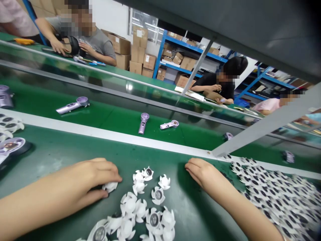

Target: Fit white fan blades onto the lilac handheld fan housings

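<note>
My left hand (87,182) rests on the green bench, its fingers curled over one white fan blade (110,186). Just right of it lies a loose heap of several white fan blades (142,207), some showing a dark hub. My right hand (202,172) lies knuckles up on the bench mat, fingers bent down and pressed together; what is under them is hidden. To its right spreads a large pile of fan blades (276,194).
Beyond a white rail (125,137) runs a green conveyor (112,117) carrying purple handheld fans (72,106), (143,122), (169,125). A grey slanted bar (263,129) crosses at right. Other people work across the line; cartons and blue shelving (175,50) stand behind.
</note>
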Motion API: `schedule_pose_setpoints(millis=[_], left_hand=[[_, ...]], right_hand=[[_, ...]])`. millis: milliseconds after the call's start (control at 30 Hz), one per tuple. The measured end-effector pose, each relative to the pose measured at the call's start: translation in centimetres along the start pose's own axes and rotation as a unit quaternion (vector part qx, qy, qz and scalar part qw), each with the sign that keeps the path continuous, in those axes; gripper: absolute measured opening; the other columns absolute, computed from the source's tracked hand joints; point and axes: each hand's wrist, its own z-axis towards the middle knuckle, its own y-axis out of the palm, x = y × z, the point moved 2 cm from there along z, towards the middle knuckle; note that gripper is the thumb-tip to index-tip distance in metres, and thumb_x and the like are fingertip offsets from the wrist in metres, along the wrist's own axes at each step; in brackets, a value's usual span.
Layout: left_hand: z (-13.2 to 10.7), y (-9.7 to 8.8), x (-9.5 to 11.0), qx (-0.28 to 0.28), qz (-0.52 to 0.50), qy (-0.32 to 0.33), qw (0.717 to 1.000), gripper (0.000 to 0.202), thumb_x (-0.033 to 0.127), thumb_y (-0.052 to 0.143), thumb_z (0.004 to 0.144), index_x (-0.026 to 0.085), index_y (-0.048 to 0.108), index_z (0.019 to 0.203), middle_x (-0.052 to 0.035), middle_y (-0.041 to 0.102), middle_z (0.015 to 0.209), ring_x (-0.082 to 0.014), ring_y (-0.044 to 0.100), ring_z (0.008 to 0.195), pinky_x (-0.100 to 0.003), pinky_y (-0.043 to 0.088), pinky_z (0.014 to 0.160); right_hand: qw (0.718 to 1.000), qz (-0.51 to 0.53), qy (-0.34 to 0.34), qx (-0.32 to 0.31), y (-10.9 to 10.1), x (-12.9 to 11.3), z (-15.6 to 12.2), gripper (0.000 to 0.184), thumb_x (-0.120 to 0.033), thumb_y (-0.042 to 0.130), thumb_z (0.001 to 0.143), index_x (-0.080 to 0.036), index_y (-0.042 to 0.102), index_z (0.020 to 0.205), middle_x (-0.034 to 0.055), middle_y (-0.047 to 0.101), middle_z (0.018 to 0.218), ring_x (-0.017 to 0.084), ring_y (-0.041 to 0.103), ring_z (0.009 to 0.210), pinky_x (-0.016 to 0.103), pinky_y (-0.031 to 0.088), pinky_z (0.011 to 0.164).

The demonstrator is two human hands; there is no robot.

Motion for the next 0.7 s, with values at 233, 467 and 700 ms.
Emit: schedule_pose_setpoints(millis=[233,467,700], left_hand=[[0.3,-1.8,0.0,0.003,0.138,0.008,0.990,0.031,0.031,0.052,0.095,0.022,0.071,0.118,-0.0092,0.067,0.120,-0.0276,0.063,0.109,-0.040,0.052,0.095],[-0.3,-0.5,2.7,0.125,-0.456,-0.123,0.872,0.034,0.029,0.076,0.085,0.026,0.062,0.116,-0.0002,0.072,0.112,-0.0114,0.069,0.103,-0.013,0.054,0.086],[-0.5,-0.9,3.2,0.128,-0.603,-0.097,0.781,0.030,0.008,0.081,0.076,0.021,0.070,0.101,0.0012,0.076,0.090,-0.0096,0.073,0.083,-0.014,0.059,0.078]], right_hand=[[0.999,0.034,0.017,0.025,-1.8,-1.8,4.0,0.013,-0.008,0.049,0.088,-0.015,0.057,0.080,0.0044,0.056,0.075,0.015,0.055,0.063,0.027,0.045,0.059],[0.888,0.440,0.000,0.137,-5.7,-13.5,11.3,0.012,-0.009,0.053,0.089,-0.017,0.059,0.083,-0.0015,0.061,0.078,0.008,0.057,0.071,0.018,0.047,0.067],[0.884,0.437,-0.060,0.156,-5.1,-15.4,12.2,0.012,-0.006,0.056,0.083,-0.015,0.061,0.080,-0.0014,0.061,0.076,0.006,0.058,0.069,0.014,0.048,0.066]])
